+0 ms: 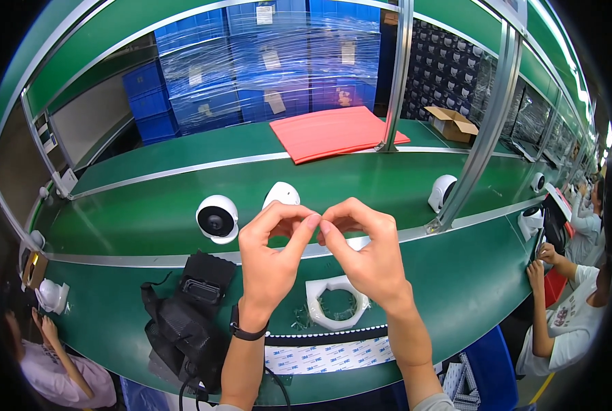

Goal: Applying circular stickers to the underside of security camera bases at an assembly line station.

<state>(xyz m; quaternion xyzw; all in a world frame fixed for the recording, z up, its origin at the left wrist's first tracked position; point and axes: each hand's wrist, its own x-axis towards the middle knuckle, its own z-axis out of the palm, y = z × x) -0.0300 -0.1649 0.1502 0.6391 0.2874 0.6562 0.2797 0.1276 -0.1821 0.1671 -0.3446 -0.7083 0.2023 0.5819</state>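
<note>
A long green workbench (450, 288) filled the room before me, a metal rail running along it. Going by the clock from the hands, plastic-wrapped blue crates (268, 68) towered at 11. A co-worker in white (566, 312) sat at 4, another in pale pink (66, 373) at 8. Coral sheets (333, 133) lay flat at 12, and a crumpled black bag (183, 332) slumped at 8, nearer the bench edge. At 6 lay a printed white strip (330, 357).

The left hand (268, 267), a dark band at its wrist, and the right hand (374, 267) hung above the bench, each thumb and forefinger pinched together, both pairs of tips meeting. I couldn't tell whether anything sat between them. Under them, also at 6, a white foam ring (314, 303) lay on the bench. A white camera (217, 219) with a black lens stood at 9, behind the rail; a smaller-looking white rounded piece (281, 193), partly hidden, showed at 10.
</note>
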